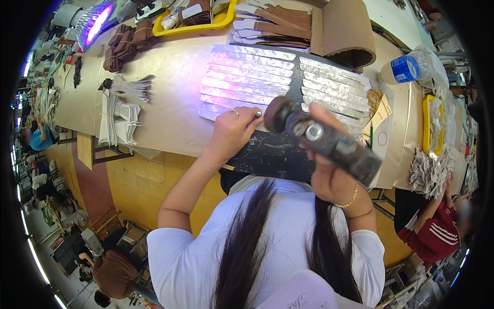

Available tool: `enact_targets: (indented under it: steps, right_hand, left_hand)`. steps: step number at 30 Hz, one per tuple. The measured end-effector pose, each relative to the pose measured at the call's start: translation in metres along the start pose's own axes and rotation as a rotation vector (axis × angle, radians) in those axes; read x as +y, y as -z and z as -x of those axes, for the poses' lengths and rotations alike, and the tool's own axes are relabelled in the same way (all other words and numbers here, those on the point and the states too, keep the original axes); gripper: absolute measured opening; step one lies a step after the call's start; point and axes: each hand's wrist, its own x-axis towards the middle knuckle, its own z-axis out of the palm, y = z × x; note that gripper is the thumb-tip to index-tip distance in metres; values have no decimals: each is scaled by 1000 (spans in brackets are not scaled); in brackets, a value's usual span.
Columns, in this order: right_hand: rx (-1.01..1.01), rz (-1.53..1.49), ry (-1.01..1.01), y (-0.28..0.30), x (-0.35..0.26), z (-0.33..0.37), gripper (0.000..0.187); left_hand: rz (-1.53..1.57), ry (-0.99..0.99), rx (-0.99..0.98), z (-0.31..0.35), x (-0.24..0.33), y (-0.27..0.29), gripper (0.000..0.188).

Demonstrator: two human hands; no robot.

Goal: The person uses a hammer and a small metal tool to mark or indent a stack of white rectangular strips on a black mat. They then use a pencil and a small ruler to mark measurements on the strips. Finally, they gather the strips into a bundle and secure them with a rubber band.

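Observation:
My right hand (334,177) is wrapped round a dark, worn, blocky tool (339,149) with a round brown end and a shiny bolt-like part; its kind does not show, and it is blurred. The tool slants over the black board (275,154), its brown end close to my left fingertips. My left hand (231,131) is closed in a pinch at the board's near left, a small round shiny thing (258,114) at its fingertips. Beyond both hands, silvery strips (252,74) lie side by side in two columns on the board. The tool hides some of the strips.
A lamp (95,23) glows purple at the far left. Bundled brown straps (123,49) and white strips (121,121) lie left on the table. A yellow tray (226,20), a curved cardboard piece (345,31) and a blue-labelled bottle (401,69) stand beyond. Someone in red sits right.

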Motion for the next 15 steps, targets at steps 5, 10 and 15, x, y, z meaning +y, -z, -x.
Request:
enact_targets:
  steps: [5, 10, 15]
  right_hand:
    - [-235, 475, -82, -9, 3, -3, 43]
    - [-37, 219, -111, 1, -7, 2, 28]
    - [1, 197, -84, -2, -2, 10, 23]
  left_hand:
    - [-152, -11, -19, 3, -10, -2, 13]
    - [-49, 116, 0, -1, -14, 0, 20]
    - [108, 322, 14, -5, -11, 4, 27]
